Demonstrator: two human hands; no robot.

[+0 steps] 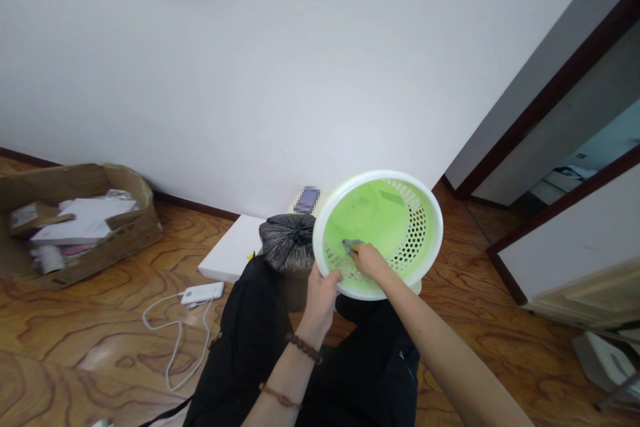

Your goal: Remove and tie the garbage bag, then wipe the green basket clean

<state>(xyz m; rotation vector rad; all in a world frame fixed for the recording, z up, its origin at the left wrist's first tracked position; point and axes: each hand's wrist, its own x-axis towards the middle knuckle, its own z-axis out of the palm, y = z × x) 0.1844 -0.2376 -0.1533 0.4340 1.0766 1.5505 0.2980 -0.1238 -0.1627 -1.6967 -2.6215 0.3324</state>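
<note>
A light green basket (380,213) with a white rim and holes in its side is tilted toward me above my knees. My left hand (323,290) grips its rim at the lower left, thumb over the edge. Inside the basket my right hand (366,260) is closed on a small grey-blue cloth (351,246), which lies against the inner wall. Just left of the basket is a tied dark plastic bag (287,240).
A cardboard box (145,213) with papers and packets stands at the left by the wall. A flat white box (235,247), a white power bank (203,293) and its looped cable lie on the wooden floor. A doorway is at the right.
</note>
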